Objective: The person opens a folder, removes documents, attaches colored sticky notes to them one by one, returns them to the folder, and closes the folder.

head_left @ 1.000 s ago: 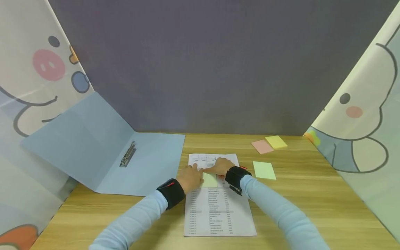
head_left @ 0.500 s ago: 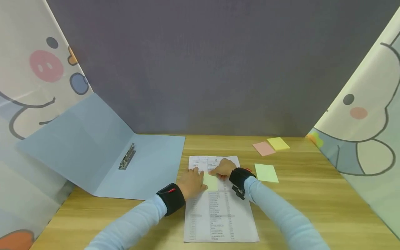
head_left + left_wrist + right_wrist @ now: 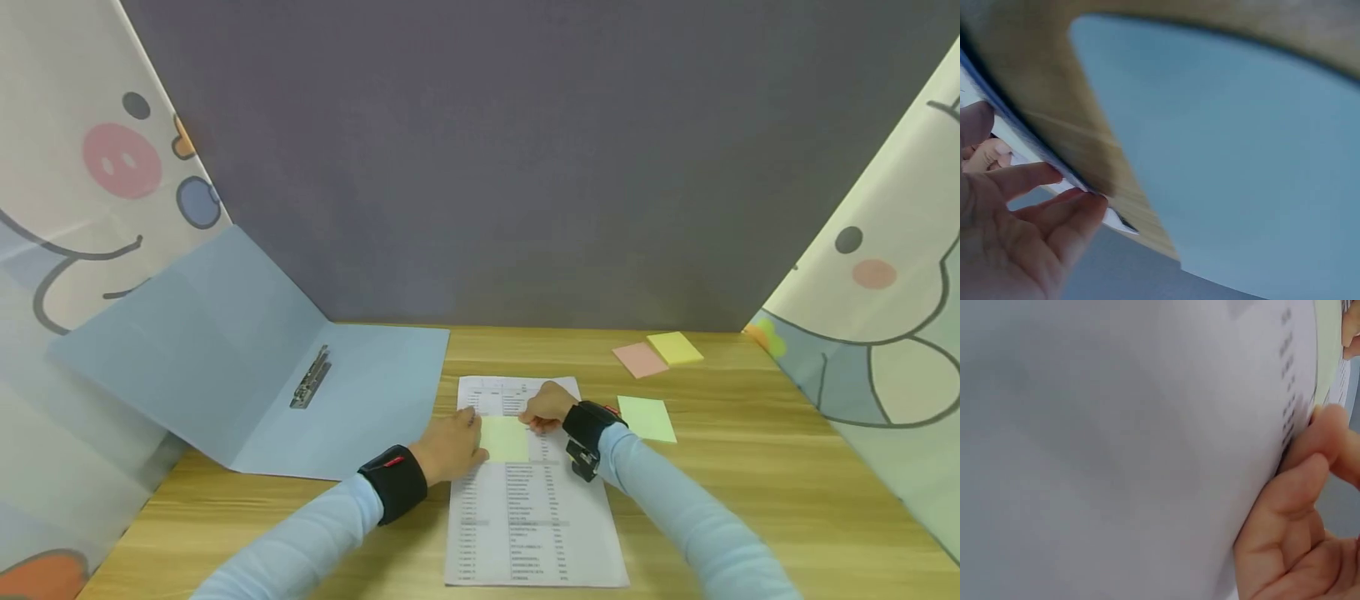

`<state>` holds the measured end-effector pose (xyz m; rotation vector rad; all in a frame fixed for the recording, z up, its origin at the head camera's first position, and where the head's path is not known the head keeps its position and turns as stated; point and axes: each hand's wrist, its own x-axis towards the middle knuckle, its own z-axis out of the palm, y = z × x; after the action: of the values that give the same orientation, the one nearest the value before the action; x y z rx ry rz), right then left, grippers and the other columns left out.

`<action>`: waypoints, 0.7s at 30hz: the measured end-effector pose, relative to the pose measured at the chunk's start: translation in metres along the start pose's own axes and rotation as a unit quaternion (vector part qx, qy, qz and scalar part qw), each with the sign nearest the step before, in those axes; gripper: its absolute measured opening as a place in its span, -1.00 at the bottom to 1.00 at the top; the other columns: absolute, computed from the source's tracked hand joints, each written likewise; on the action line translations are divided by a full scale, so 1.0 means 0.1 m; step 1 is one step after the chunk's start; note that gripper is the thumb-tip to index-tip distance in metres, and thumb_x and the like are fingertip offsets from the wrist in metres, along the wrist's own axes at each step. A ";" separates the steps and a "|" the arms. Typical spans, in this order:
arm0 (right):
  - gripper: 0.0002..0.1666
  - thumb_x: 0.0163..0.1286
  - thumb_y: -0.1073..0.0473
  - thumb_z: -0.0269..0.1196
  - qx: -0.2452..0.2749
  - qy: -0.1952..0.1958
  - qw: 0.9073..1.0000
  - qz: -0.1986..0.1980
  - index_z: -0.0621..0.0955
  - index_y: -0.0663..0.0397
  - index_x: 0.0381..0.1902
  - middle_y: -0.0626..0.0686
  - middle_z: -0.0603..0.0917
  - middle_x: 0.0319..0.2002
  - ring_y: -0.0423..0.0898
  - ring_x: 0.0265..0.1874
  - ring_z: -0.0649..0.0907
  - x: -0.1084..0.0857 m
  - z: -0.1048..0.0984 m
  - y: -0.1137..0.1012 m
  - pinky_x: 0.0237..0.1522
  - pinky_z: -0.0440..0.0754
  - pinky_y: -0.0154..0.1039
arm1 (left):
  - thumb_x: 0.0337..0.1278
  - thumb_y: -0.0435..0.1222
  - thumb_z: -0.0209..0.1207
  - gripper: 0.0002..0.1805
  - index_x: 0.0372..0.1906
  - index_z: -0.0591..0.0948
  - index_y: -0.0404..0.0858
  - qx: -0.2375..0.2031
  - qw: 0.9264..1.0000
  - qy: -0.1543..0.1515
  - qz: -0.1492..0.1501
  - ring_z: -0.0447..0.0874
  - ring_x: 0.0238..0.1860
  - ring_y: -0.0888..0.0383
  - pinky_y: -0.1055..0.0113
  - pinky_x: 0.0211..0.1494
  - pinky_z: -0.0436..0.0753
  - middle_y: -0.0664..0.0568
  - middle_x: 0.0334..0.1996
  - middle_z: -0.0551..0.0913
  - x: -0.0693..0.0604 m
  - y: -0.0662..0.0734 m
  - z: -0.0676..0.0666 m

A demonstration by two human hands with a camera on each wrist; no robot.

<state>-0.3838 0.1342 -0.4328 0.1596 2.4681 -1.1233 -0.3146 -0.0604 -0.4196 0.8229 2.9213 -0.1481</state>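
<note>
The pale green note [image 3: 507, 439] is lying flat on the upper half of the printed sheets [image 3: 536, 533], as seen in the head view. More of its face is showing than half a second ago, the right hand [image 3: 550, 407] having shifted towards three o'clock; in my judgement, the person is now adjusting it from its edges. It is looking plain, roughly square and uncreased.

At nine o'clock, the left hand [image 3: 446, 446] is touching its edge, fingers extended and loosely spread, gripping nothing. At one o'clock, the right hand is curling, index and thumb tips close together at the corner; whether they are pinching it, I cannot tell.

Farther out, the blue folder [image 3: 367, 400] is standing open towards ten o'clock, its metal clip [image 3: 311, 379] showing. Pink [image 3: 641, 360] and yellow notes [image 3: 676, 348] are touching at two o'clock.
</note>
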 end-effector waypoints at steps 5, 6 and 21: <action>-0.74 0.08 0.25 0.31 -0.010 0.007 1.000 -0.004 0.57 0.18 -0.74 -0.05 0.47 -0.83 -0.26 -0.86 0.45 -0.04 0.01 0.00 -0.81 0.34 -0.49 | 0.23 0.09 -0.06 -0.29 0.23 0.36 -0.42 0.009 1.000 0.013 0.000 0.39 0.22 -0.05 0.17 0.13 0.52 -0.25 0.23 0.37 -0.01 0.02 0.03; -0.74 0.08 0.23 0.32 -0.010 0.011 1.000 0.000 0.58 0.17 -0.73 -0.06 0.46 -0.83 -0.27 -0.86 0.45 -0.04 0.02 0.01 -0.80 0.33 -0.49 | 0.24 0.10 -0.09 -0.29 0.24 0.36 -0.40 0.016 1.000 0.010 -0.003 0.39 0.23 -0.06 0.17 0.13 0.52 -0.25 0.24 0.36 -0.01 0.03 0.04; -0.53 -0.01 -0.20 0.29 -0.138 0.057 0.989 -0.016 0.56 0.10 -0.69 -0.10 0.33 -0.85 -0.23 -0.85 0.32 -0.17 0.13 -0.12 -0.79 0.24 -0.41 | 0.20 0.23 -0.18 -0.24 0.35 0.25 -0.17 0.044 0.994 -0.032 -0.097 0.37 0.18 -0.28 -0.01 0.07 0.52 -0.35 0.19 0.35 0.16 0.43 -0.05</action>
<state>-0.3673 0.1176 -0.4242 0.1037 2.7058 -0.7908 -0.3058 -0.0150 -0.4199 0.5313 2.9473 -0.3141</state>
